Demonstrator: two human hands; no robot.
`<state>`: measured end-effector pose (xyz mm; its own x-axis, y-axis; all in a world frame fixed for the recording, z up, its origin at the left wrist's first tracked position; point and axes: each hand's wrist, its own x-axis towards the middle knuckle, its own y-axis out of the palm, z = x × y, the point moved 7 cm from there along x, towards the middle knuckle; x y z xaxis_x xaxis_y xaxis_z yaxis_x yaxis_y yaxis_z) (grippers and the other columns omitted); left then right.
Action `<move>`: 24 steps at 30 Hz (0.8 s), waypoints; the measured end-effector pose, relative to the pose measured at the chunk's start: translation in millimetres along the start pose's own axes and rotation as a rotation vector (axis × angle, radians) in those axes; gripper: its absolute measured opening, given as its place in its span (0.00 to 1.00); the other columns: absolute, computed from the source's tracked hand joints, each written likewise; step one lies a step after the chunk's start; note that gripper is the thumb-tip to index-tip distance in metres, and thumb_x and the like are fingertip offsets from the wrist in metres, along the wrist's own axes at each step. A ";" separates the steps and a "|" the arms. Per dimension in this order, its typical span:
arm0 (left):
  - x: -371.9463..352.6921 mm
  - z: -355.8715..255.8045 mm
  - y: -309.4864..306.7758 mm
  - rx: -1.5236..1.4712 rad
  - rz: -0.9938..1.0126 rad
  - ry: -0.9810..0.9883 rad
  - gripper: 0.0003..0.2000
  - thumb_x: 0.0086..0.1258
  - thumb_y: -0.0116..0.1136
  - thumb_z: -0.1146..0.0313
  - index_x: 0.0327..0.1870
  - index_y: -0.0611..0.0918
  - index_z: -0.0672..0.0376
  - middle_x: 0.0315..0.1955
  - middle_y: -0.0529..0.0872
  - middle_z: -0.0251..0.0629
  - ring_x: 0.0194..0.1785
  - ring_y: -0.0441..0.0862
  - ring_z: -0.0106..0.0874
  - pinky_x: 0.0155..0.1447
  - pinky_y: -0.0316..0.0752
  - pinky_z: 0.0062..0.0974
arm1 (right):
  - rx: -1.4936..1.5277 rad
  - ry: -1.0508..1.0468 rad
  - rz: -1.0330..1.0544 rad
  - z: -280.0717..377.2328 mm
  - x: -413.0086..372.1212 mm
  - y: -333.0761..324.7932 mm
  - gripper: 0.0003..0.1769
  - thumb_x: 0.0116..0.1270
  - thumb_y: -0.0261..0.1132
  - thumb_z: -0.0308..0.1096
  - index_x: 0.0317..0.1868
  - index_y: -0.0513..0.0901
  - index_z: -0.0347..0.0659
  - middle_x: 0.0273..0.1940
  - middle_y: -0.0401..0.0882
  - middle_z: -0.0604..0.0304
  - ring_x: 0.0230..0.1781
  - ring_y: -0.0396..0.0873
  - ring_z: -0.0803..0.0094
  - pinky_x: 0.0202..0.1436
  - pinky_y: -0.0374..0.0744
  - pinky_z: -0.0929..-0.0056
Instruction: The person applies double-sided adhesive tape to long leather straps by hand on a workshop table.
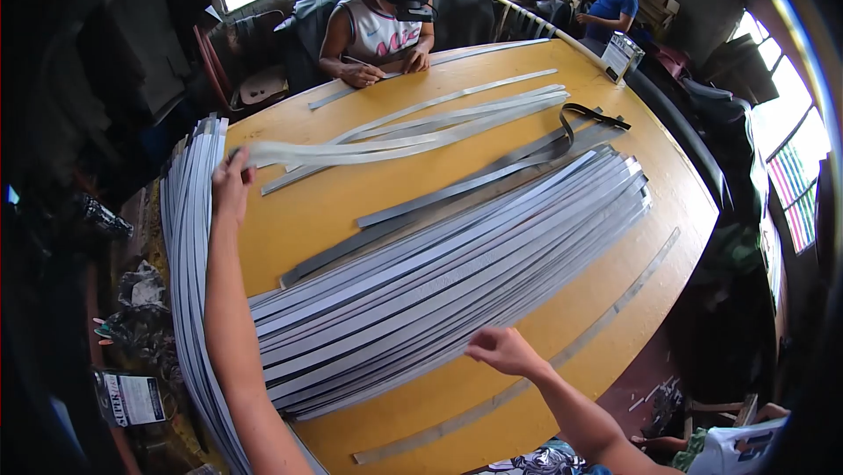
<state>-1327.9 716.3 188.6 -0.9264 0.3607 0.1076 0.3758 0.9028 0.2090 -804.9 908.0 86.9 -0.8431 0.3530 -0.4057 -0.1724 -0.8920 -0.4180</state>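
Observation:
At the far left of the table, my left hand (pixel 232 187) pinches the end of a pale strip (pixel 351 155). That strip runs right across the table toward other light strips, its held end lifted and a little blurred. A wide stack of grey-white strips (pixel 457 273) lies fanned out in front of me. Close to its near edge is my right hand (pixel 507 351), fingers curled together; what they hold, if anything, is hidden. One long single strip (pixel 606 313) lies flat on the table beyond and under my right forearm. Dark grey strips (pixel 421 203) lie behind the stack.
Another bundle of strips (pixel 189 212) hangs over the left edge of the yellow table (pixel 303 238). Across from me, a person (pixel 378 27) works on a strip with both hands. A tin (pixel 622 55) stands at the back right, near a second person (pixel 612 5) in blue.

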 end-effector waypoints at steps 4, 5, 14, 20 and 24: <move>-49.5 -125.8 81.2 -0.004 0.116 0.171 0.04 0.72 0.64 0.69 0.39 0.82 0.57 0.29 0.82 0.27 0.28 0.78 0.18 0.35 0.75 0.15 | -0.236 -0.733 -0.498 149.5 25.8 -41.4 0.20 0.64 0.76 0.39 0.46 0.80 0.35 0.44 0.85 0.51 0.40 0.86 0.57 0.43 0.84 0.64; -62.9 -151.0 97.6 0.018 0.146 0.207 0.04 0.72 0.65 0.69 0.39 0.82 0.56 0.29 0.82 0.26 0.28 0.79 0.17 0.35 0.75 0.14 | -0.318 -0.858 -0.603 197.5 22.6 -54.6 0.24 0.64 0.76 0.40 0.53 0.78 0.36 0.49 0.83 0.47 0.48 0.84 0.50 0.49 0.83 0.59; -190.0 -334.0 186.4 0.449 0.508 0.831 0.07 0.73 0.66 0.65 0.44 0.83 0.56 0.34 0.86 0.25 0.37 0.81 0.13 0.41 0.78 0.14 | -0.373 -0.950 0.462 438.7 10.0 -101.9 0.30 0.67 0.72 0.53 0.54 0.86 0.33 0.51 0.89 0.54 0.55 0.86 0.69 0.61 0.82 0.67; -228.0 -355.9 164.6 -0.169 0.035 0.679 0.24 0.73 0.67 0.60 0.65 0.78 0.63 0.55 0.86 0.40 0.54 0.84 0.24 0.59 0.76 0.22 | -0.343 -1.123 0.304 503.8 -64.9 -120.9 0.19 0.71 0.70 0.43 0.53 0.86 0.38 0.49 0.89 0.59 0.46 0.87 0.69 0.56 0.82 0.63; -273.2 -303.0 245.4 0.084 0.217 0.714 0.25 0.73 0.68 0.62 0.64 0.77 0.67 0.54 0.87 0.44 0.59 0.85 0.31 0.62 0.77 0.26 | -0.505 -1.271 -0.005 571.9 -144.3 -157.2 0.22 0.71 0.67 0.48 0.56 0.86 0.41 0.49 0.88 0.44 0.51 0.88 0.58 0.61 0.83 0.61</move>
<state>-976.0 768.4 504.9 -0.5816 0.3190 0.7484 0.5189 0.8539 0.0393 -947.5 835.8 676.0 -0.7728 -0.3888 0.5017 -0.2047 -0.5956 -0.7768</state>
